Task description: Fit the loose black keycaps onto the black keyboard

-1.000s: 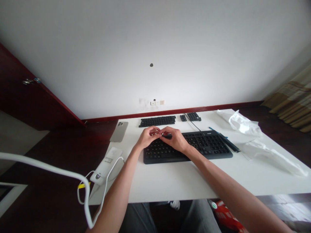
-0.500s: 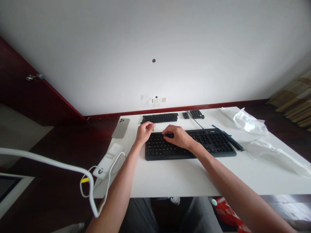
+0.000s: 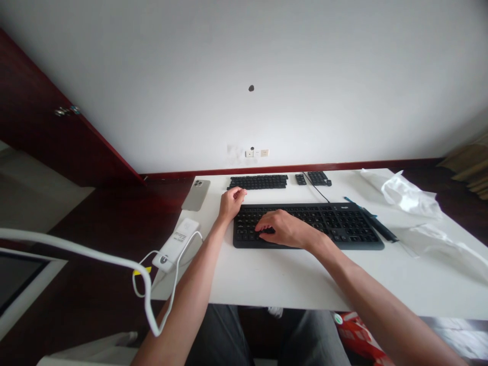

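A black keyboard (image 3: 305,248) lies on the white table. Over its left part is my right hand (image 3: 280,227), fingers curled and thumb beneath them in a pinch-like shape; anything at the tips is too small to make out. My left hand (image 3: 232,202) hovers at the keyboard's upper left corner, its fingers closed together, and what they may hold is hidden. Just beyond it, loose black keycaps (image 3: 259,182) sit in rows. Two smaller groups lie farther right: a small keycap cluster (image 3: 301,179) and a number-pad keycap block (image 3: 318,178).
At the left are a grey phone (image 3: 196,195) and a white power strip (image 3: 177,244) with a white cable (image 3: 147,290) in front. To the right lie a dark, slim tool-like object (image 3: 381,229) and crumpled white plastic bags (image 3: 409,195). The keyboard cord (image 3: 316,189) runs toward the wall.
My right hand has moved down from the keyboard's upper rows to its lower left rows. My left hand stays closed near the corner. The view has shifted slightly.
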Action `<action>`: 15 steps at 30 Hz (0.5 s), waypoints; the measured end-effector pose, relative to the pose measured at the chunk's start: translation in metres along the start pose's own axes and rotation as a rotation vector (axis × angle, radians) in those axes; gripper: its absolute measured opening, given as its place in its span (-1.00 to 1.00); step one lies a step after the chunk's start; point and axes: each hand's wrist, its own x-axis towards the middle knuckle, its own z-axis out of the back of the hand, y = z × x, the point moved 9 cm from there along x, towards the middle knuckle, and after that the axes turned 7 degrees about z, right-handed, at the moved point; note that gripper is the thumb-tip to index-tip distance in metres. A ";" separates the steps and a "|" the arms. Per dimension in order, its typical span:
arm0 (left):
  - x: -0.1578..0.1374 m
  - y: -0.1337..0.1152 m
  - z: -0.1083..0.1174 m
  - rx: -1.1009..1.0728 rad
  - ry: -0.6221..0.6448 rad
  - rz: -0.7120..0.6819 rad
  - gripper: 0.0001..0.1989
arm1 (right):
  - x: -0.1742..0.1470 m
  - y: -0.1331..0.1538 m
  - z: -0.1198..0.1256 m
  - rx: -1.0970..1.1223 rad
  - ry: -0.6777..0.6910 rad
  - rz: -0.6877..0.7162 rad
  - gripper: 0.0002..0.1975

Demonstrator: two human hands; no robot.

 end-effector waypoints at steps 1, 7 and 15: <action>0.000 0.000 0.000 0.000 0.001 0.000 -0.70 | 0.000 0.001 -0.001 -0.019 0.008 -0.001 -0.79; 0.001 0.001 -0.002 0.008 0.006 -0.007 -0.70 | 0.001 0.003 -0.009 -0.056 0.037 0.012 -0.77; 0.000 0.000 -0.001 0.025 0.000 -0.016 -0.68 | 0.002 0.004 -0.015 -0.104 0.040 0.016 -0.83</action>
